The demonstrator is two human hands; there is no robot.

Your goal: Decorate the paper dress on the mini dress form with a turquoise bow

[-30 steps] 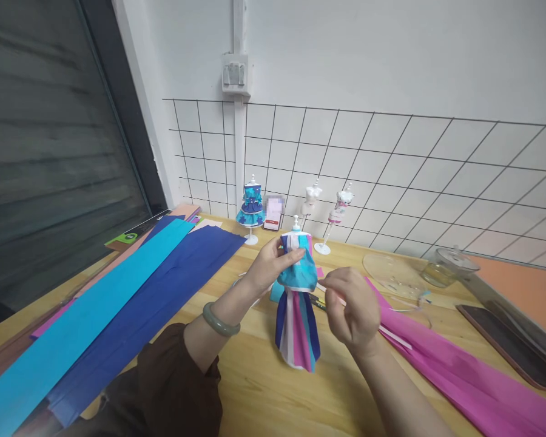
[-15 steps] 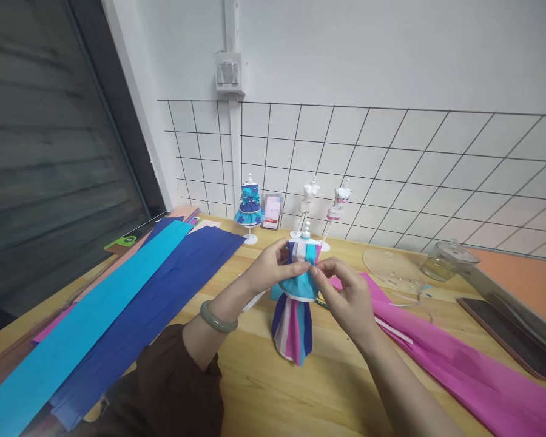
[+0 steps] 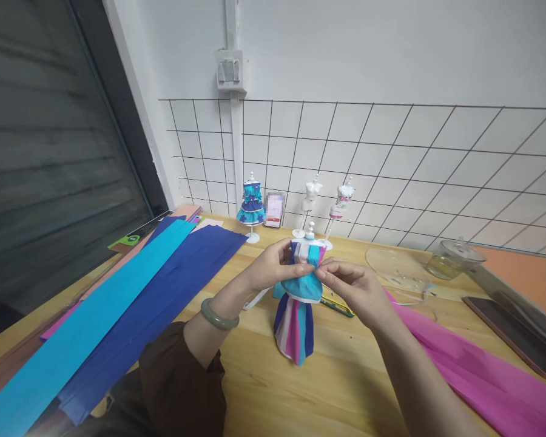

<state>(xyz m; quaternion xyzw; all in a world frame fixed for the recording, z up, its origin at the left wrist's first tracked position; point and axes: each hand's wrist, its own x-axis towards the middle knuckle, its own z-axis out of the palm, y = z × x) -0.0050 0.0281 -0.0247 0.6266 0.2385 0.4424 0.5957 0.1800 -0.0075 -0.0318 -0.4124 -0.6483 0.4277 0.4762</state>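
A miniature dress form (image 3: 310,232) stands at the middle of the table in a paper dress (image 3: 303,288). The dress has a striped bodice, a turquoise flared piece at the waist and a long striped skirt in navy, pale pink, magenta and turquoise. My left hand (image 3: 277,264) is closed around the bodice from the left, its thumb across the waist front. My right hand (image 3: 348,282) pinches at the right side of the waist, fingertips close to the left thumb. Whatever small piece lies between those fingertips is too small to make out.
Turquoise paper (image 3: 118,291) and navy paper (image 3: 164,291) lie at left, magenta paper (image 3: 441,340) at right. Behind stand a blue-dressed form (image 3: 252,209) and two white forms, with a phone (image 3: 273,212). A yellow-green tool (image 3: 339,306), glass jar (image 3: 450,261) and dark phone (image 3: 509,331) sit rightward.
My right hand has turned slightly, its fingers straighter, still pinching at the waist. More of the yellow-green tool shows, and less of the magenta paper beside the hand. The left hand keeps its hold.
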